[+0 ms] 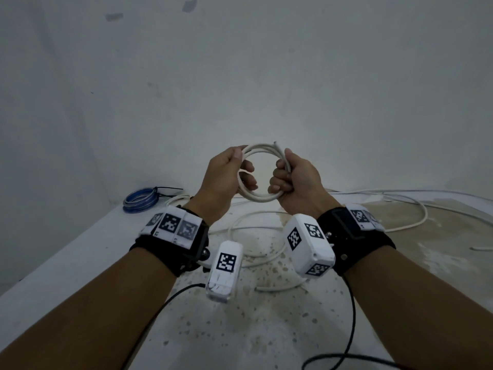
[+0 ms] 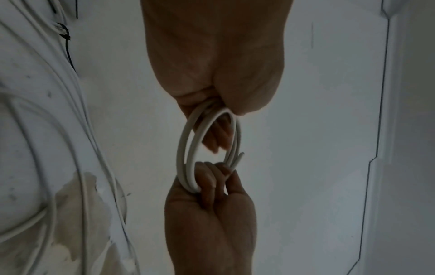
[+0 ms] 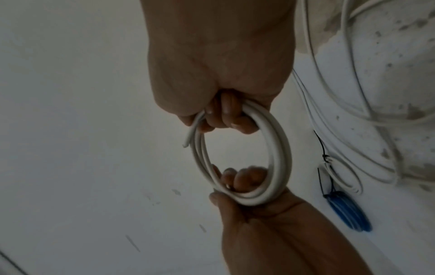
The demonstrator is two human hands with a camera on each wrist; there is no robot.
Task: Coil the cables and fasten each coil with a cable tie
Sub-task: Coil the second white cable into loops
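A white cable coil (image 1: 260,172) of a few round turns is held up in the air above the surface (image 1: 80,263), in front of a pale wall (image 1: 266,62), between both hands. One cut end (image 1: 276,143) of the cable sticks out at the top of the coil, just beside the right hand (image 1: 296,182). The right hand grips the coil's right side: its fingers (image 3: 226,113) are curled tightly round the bundled turns, clamped on them. The left hand (image 1: 224,180) holds the opposite side, with its thumb (image 3: 215,199) pressing on the outside of the turns and its fingers (image 3: 244,176) hooked through the ring from inside, so they too are closed on the coil. The coil stands roughly upright and facing the person.

Below the hands, loose white cable (image 1: 373,198) runs in wide loops over the stained, speckled surface. At the far left corner of the surface lies a blue cable coil (image 1: 140,200), already bound with a black cable tie (image 1: 166,192) whose tail points to the right. In the right wrist view a small white coil (image 3: 343,176) lies just beside the blue one, also with a black tie on it. Both wrists carry black straps with white marker-tagged camera units (image 1: 309,244), and black leads (image 1: 349,329) trail from them toward the person.
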